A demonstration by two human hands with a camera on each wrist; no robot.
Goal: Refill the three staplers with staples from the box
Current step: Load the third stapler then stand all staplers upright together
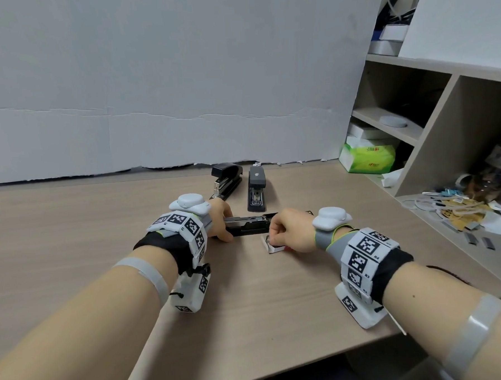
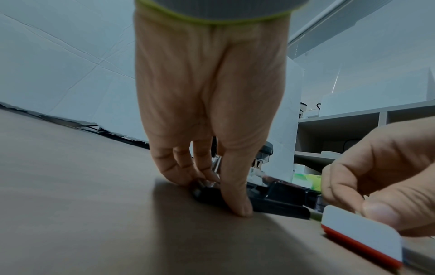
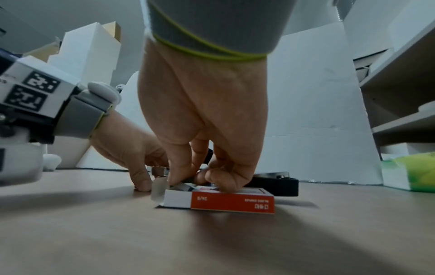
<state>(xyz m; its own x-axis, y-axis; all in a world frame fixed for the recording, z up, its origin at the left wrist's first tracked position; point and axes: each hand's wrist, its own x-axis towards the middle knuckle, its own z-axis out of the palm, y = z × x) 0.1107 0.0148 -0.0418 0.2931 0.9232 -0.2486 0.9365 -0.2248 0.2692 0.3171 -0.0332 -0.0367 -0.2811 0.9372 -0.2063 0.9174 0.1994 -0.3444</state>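
Note:
An opened black stapler [image 1: 248, 225] lies crosswise on the table with its metal staple channel facing up. My left hand [image 1: 226, 229] grips its left end, thumb [image 2: 237, 204] on the near side and fingers [image 2: 181, 173] on the far side. Just in front of it lies a small red and white staple box [image 3: 226, 201] with its end flap open. My right hand [image 3: 188, 181] is curled over the box, fingertips pinching at the open end and thumb on the lid. Whether it holds staples is hidden. Two closed staplers, one black [image 1: 227, 179] and one grey [image 1: 256, 189], lie further back.
White foam board [image 1: 180, 91] walls off the back of the wooden table [image 1: 70, 216]. A shelf unit [image 1: 431, 128] on the right holds a green tissue pack [image 1: 368, 159] and loose clutter, with loose staple strips [image 1: 478, 240] on its lower ledge.

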